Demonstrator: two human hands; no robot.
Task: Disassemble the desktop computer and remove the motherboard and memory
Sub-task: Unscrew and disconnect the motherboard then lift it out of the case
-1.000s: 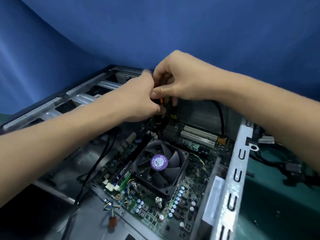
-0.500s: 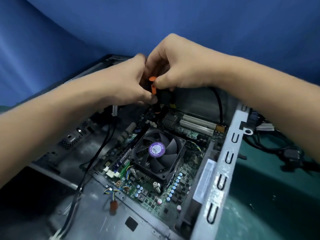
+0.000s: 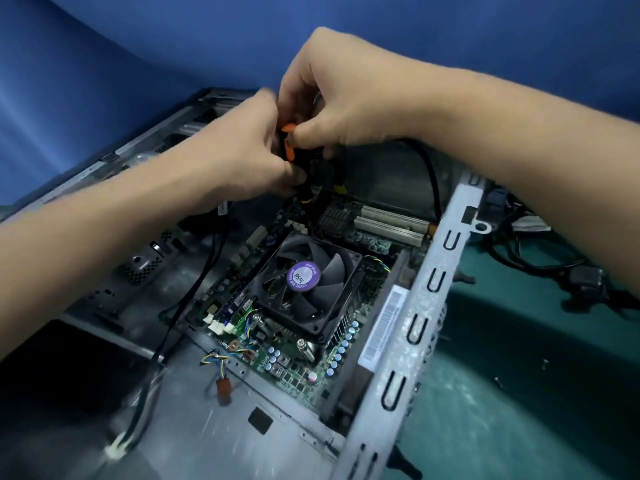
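The open desktop case [image 3: 427,306] lies on its side with the green motherboard [image 3: 298,365] inside. A black CPU fan [image 3: 304,278] with a purple label sits on the board. A memory stick [image 3: 239,303] stands in its slot left of the fan. Over the board's far end, my left hand [image 3: 242,161] and my right hand [image 3: 346,98] both grip a black and orange tool [image 3: 288,150] that looks like a screwdriver. Its tip points down at the board near the far edge. My fingers hide most of the handle.
Two white expansion slots [image 3: 391,223] lie right of the tool's tip. A black cable [image 3: 194,289] runs down the case's left side to a white connector [image 3: 114,450]. Loose black cables [image 3: 581,282] lie on the green mat at right. A blue backdrop stands behind.
Both hands have lifted a little with the tool, and more of its orange handle shows between the fingers. The view has shifted, so more of the case's near end is visible.
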